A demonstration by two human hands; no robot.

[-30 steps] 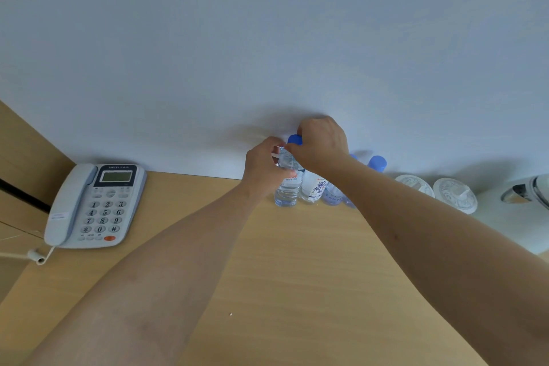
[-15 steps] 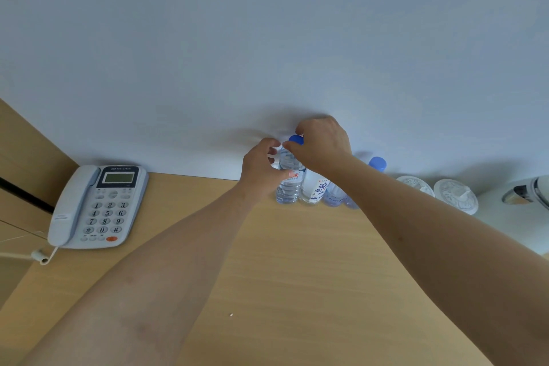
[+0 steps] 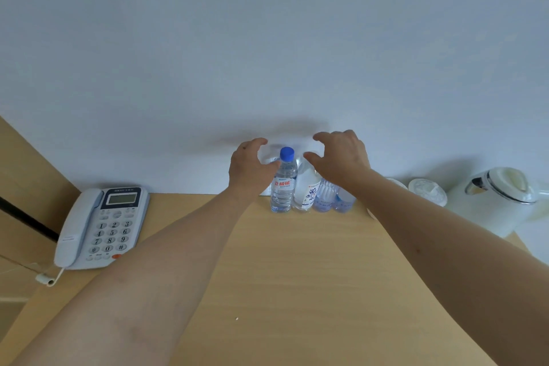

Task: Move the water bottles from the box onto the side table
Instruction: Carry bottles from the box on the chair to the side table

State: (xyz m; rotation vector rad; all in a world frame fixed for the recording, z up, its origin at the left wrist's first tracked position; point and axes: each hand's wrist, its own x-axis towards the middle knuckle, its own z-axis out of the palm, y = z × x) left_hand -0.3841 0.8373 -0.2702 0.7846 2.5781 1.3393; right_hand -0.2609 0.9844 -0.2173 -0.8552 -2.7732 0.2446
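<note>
A grey-white telephone [image 3: 99,226] lies at the left of the wooden table [image 3: 297,276], its cord end trailing off the near-left edge. At the right stand a white kettle [image 3: 499,196] and, just left of it, a white lidded cup [image 3: 427,192]; a second cup behind the right forearm is mostly hidden.

Four water bottles stand upright in a tight row against the white wall [image 3: 267,53], side by side and touching or nearly so. The leftmost bottle [image 3: 283,187] has a blue cap and a red-lettered label; the second bottle [image 3: 307,190] carries blue lettering; the third bottle [image 3: 325,197] and fourth bottle [image 3: 344,202] are partly covered by the right wrist.

The left hand [image 3: 252,168] sits just left of the capped bottle, fingers loosely curved, the thumb at or very near its shoulder but not wrapped around it. The right hand [image 3: 341,157] hovers above the second and third bottles, fingers spread and relaxed, gripping nothing.
</note>
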